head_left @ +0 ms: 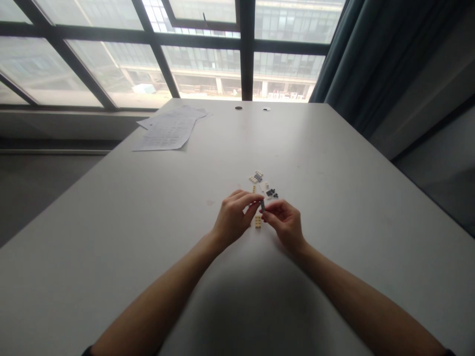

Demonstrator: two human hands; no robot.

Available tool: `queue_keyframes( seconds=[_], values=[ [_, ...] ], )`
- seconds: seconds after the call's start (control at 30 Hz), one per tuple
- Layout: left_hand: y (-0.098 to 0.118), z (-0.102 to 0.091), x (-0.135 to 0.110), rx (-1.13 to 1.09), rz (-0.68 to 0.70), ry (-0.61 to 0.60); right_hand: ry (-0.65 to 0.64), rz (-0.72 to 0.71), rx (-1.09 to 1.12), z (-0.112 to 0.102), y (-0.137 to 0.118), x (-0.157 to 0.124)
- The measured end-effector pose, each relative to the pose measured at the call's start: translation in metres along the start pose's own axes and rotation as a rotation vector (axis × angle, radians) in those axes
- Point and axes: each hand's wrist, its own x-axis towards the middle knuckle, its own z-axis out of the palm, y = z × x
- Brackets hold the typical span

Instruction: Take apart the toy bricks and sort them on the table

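Left hand (pixel 233 218) and right hand (pixel 285 223) both pinch a small grey brick piece (pixel 262 204) at the fingertips, above the white table (pixel 334 207). The piece is slim, dark and upright. A tan studded brick (pixel 258 222) lies beneath.

Open table, with one small knot of clutter in the middle.
The left hand (pixel 233 217) and right hand (pixel 284 222) meet fingertip to fingertip on a grey piece (pixel 262 204). A tan brick (pixel 258 222) lies just under the gap between them, so there is no straight way through. Just beyond the fingers, a scatter of bricks (pixel 263 184) blocks the way ahead. To either side the table (pixel 111 222) lies open out to both edges, and so does the near stretch between the forearms. Well off to the far left, papers (pixel 166 129) cover the corner, and two holes (pixel 238 108) sit by the window edge.
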Motion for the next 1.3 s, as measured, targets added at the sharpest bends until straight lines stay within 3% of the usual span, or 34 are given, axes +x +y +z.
queue_keyframes(
  seconds=[0.43,0.73,0.9,1.3],
  values=[
    [-0.0017,-0.0002,-0.0012,-0.006,-0.015,-0.040,0.000,0.004,-0.040,0.0001,0.0018,0.0005],
    [-0.0021,-0.0001,-0.0013,0.039,-0.052,-0.020,0.076,0.018,0.008,-0.0014,-0.0001,0.0038],
    [-0.0018,-0.0003,-0.0023,0.056,-0.074,-0.086,0.109,0.016,0.006,-0.0009,-0.0014,0.0054],
    [0.0005,-0.0011,-0.0015,0.098,-0.148,-0.146,0.039,0.026,0.016,0.0002,-0.0020,0.0028]
  ],
)
